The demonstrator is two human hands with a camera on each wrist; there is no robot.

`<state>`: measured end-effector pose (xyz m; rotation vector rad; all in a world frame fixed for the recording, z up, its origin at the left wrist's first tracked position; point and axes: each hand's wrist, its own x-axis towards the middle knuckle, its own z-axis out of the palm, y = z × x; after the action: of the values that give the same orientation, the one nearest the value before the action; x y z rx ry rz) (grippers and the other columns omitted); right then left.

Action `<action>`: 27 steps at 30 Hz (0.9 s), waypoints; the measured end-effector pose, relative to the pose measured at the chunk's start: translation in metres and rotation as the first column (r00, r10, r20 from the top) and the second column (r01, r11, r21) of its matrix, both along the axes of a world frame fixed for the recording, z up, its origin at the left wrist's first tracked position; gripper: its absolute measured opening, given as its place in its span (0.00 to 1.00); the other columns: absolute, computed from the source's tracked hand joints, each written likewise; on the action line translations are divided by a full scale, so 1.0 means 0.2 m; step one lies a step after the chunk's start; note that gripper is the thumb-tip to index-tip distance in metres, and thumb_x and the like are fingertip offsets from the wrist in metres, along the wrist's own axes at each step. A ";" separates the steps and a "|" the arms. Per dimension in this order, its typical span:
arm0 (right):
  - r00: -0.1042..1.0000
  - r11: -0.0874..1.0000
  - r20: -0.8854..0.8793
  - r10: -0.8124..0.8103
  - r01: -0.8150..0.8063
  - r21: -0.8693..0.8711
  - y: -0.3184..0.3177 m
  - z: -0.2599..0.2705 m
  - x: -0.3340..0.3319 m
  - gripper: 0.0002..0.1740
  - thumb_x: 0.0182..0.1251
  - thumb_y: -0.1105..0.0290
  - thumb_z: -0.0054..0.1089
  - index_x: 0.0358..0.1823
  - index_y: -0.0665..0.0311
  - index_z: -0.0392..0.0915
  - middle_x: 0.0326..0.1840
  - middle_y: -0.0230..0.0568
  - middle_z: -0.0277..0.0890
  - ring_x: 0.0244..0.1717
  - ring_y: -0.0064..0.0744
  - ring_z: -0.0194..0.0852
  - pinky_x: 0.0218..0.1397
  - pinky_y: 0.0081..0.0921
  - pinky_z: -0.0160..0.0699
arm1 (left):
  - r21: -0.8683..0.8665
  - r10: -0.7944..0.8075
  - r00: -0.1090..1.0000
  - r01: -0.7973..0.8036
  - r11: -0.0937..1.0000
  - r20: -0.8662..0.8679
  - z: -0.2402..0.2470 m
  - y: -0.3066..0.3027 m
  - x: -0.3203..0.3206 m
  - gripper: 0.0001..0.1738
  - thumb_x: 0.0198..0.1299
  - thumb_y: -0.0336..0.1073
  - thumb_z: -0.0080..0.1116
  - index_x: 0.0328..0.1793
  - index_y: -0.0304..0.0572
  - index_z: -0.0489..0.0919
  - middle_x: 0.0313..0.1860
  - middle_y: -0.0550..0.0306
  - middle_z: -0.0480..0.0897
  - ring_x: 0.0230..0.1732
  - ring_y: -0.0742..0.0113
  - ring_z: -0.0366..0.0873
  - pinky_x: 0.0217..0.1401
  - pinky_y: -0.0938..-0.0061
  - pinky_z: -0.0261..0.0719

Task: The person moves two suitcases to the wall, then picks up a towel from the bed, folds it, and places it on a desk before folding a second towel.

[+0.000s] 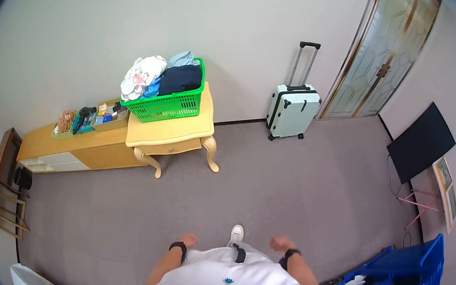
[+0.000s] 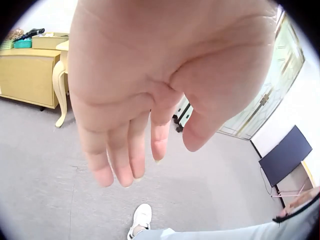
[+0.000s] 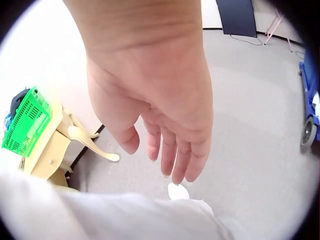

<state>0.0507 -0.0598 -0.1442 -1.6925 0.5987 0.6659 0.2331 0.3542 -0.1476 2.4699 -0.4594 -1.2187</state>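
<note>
Both hands hang over the grey floor in front of the white shirt, holding nothing. My left hand [image 1: 188,239] shows its palm in the left wrist view, where the fingers of the left hand [image 2: 150,95] hang relaxed and the thumb stands apart. In the right wrist view the right hand [image 3: 155,100] hangs with its fingers loosely bent and empty; the head view has this right hand [image 1: 282,244] right of the white shoe [image 1: 236,234]. Away from both hands, a green basket [image 1: 166,108] of clothes stands on a yellow table [image 1: 171,133].
A pale green suitcase [image 1: 295,112] with its handle raised stands by the wall, left of the glass doors [image 1: 389,54]. Small bins line a low cabinet [image 1: 104,151] at the left. At the right are a black panel [image 1: 421,143] and a blue cart [image 1: 426,269].
</note>
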 end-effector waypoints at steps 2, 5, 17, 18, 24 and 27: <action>0.985 0.982 0.025 -0.171 0.172 -0.080 -0.21 0.17 0.45 0.14 0.58 0.60 0.48 0.30 0.64 0.76 0.21 0.36 0.73 0.22 0.30 0.70 0.23 0.28 0.68 | 0.044 0.064 0.987 -0.058 0.997 -0.150 0.07 -0.06 0.13 0.21 0.51 0.49 0.49 0.46 0.44 0.78 0.45 0.49 0.78 0.50 0.53 0.73 0.53 0.62 0.68; 0.826 0.872 0.283 -0.487 0.479 0.102 -0.51 0.56 1.07 0.15 0.57 0.59 0.54 0.31 0.67 0.74 0.18 0.34 0.69 0.21 0.28 0.68 0.23 0.27 0.68 | 0.143 -0.060 0.997 0.065 0.988 -0.039 -0.02 -0.17 0.41 0.20 0.49 0.47 0.50 0.40 0.39 0.78 0.40 0.46 0.79 0.40 0.54 0.76 0.40 0.63 0.73; 0.458 0.569 0.338 -0.822 0.674 0.472 -1.71 1.43 2.81 0.47 0.55 0.47 0.55 0.65 0.68 0.42 0.57 0.56 0.56 0.53 0.49 0.64 0.53 0.40 0.68 | -0.243 0.014 1.000 -0.012 0.970 0.004 0.18 -1.25 1.71 0.33 0.50 0.53 0.53 0.54 0.33 0.68 0.54 0.41 0.71 0.57 0.50 0.67 0.58 0.64 0.64; 0.444 0.569 0.359 -0.821 0.682 0.460 -1.79 1.47 2.92 0.46 0.56 0.48 0.55 0.65 0.69 0.42 0.57 0.57 0.56 0.53 0.50 0.64 0.53 0.40 0.68 | -0.274 0.001 0.999 0.008 0.962 0.032 0.19 -1.37 1.82 0.35 0.50 0.53 0.54 0.56 0.33 0.66 0.54 0.41 0.71 0.57 0.51 0.67 0.59 0.64 0.64; 0.342 0.450 0.298 -0.891 0.752 0.482 -2.20 1.56 3.44 0.41 0.55 0.50 0.56 0.62 0.68 0.49 0.55 0.58 0.56 0.53 0.53 0.62 0.47 0.39 0.73 | -0.486 -0.048 0.998 0.065 0.871 0.048 0.68 -2.08 2.51 0.36 0.47 0.46 0.60 0.59 0.34 0.63 0.58 0.39 0.66 0.60 0.50 0.63 0.60 0.66 0.62; 0.292 0.398 0.278 -0.915 0.763 0.510 -2.45 1.52 3.72 0.43 0.55 0.51 0.56 0.63 0.69 0.48 0.58 0.60 0.53 0.56 0.55 0.58 0.51 0.41 0.70 | -0.515 -0.051 0.989 0.117 0.849 0.141 0.92 -2.40 2.77 0.38 0.47 0.45 0.60 0.61 0.34 0.60 0.58 0.37 0.65 0.61 0.50 0.61 0.62 0.66 0.60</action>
<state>0.7950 -0.5497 0.1590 -0.9345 0.8431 -0.5184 0.7877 -0.1248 0.0354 2.0684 -0.8217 -0.8274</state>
